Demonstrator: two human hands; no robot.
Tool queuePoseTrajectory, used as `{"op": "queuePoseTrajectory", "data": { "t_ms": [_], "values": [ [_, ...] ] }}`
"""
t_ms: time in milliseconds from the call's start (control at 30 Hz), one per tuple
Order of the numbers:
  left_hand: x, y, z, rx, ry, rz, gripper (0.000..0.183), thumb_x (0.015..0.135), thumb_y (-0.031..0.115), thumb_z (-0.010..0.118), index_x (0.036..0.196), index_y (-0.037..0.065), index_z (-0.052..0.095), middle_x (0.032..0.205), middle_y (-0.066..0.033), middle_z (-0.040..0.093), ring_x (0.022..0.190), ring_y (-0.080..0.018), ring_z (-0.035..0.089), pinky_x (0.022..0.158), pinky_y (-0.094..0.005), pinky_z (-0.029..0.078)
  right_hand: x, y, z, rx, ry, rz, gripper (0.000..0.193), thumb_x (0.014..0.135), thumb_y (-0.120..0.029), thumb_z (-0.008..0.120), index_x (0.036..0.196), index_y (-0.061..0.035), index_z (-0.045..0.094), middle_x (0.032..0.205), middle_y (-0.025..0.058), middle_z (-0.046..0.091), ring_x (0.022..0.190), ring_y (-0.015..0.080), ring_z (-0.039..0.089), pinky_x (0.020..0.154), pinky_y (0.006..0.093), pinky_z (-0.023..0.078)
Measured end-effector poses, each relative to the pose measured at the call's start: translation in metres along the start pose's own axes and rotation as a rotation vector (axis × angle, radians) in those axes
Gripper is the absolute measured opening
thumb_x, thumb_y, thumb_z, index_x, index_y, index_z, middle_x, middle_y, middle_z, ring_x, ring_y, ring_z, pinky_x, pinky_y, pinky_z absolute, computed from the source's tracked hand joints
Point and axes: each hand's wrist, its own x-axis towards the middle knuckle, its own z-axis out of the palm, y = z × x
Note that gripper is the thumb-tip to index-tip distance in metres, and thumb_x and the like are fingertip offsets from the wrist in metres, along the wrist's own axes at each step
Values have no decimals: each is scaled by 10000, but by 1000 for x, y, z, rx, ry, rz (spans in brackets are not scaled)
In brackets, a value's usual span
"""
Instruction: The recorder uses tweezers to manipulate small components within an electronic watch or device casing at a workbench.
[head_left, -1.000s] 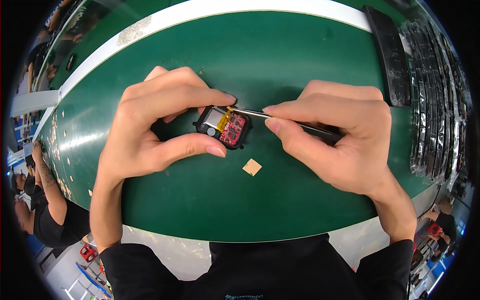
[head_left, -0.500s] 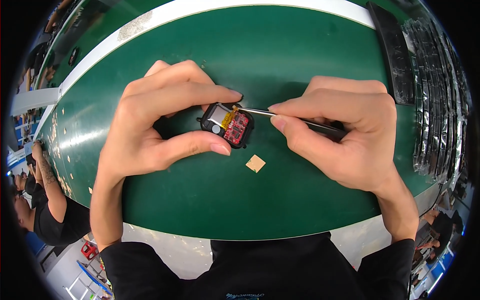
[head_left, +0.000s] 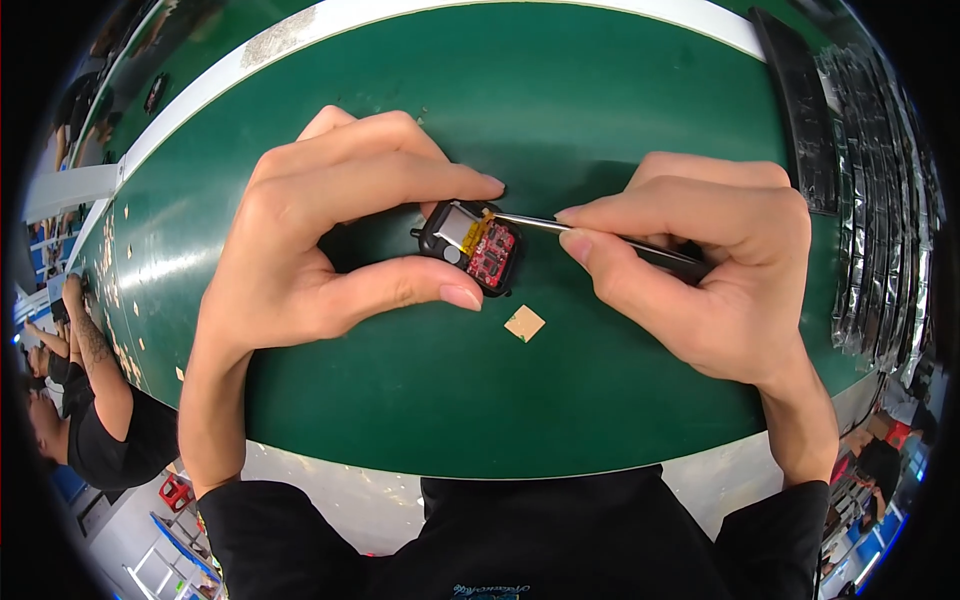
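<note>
Between the thumb and fingers of my left hand (head_left: 330, 230) is a small black electronic device (head_left: 470, 248) with its inside facing up. In its casing show a red circuit board (head_left: 492, 253), a silver battery (head_left: 458, 226), a strip of yellow tape (head_left: 474, 238) and a small round grey part. My right hand (head_left: 710, 260) pinches slim metal tweezers (head_left: 540, 222), their dark rear end lying inside the palm. The tweezers' tip touches or nearly touches the upper edge of the device by the yellow tape. Below the device a small tan square piece (head_left: 525, 323) lies on the table.
The green tabletop (head_left: 480, 410) has a white far edge. A black tray (head_left: 797, 110) and a stack of clear plastic trays (head_left: 880, 220) stand at the right. Tan scraps (head_left: 115, 300) lie scattered at the far left, near a co-worker's arm (head_left: 98, 350).
In the picture, both hands, the device and the tweezers sit slightly further right; the tan square shifts the same way. The tweezers' tip stays at the same spot on the device.
</note>
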Motion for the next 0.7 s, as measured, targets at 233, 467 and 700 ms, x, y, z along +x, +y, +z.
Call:
{"op": "queuePoseTrajectory", "data": {
  "t_ms": [233,467,700],
  "values": [
    [0,0,-1,9,-5,8,728,678,524,934,1139,-31,833,937,-87,772,817,-205,655,799,-349,399,0,0,1,5,-2,4,129,797,72,819,916,29,844,624,34,627,527,66,495,500,265,298],
    [1,1,1,-14,4,27,729,683,529,932,1140,-31,833,947,-90,778,827,-206,665,807,-349,403,-1,0,0,15,-13,17,145,785,84,807,914,28,844,616,28,614,518,62,475,496,267,288],
    [3,5,-1,8,-4,31,649,682,512,948,1050,-10,828,940,-91,791,814,-217,695,807,-354,425,-1,0,2,3,-10,-23,152,776,87,808,907,20,844,613,28,609,512,66,477,490,270,282]
  ]
}}
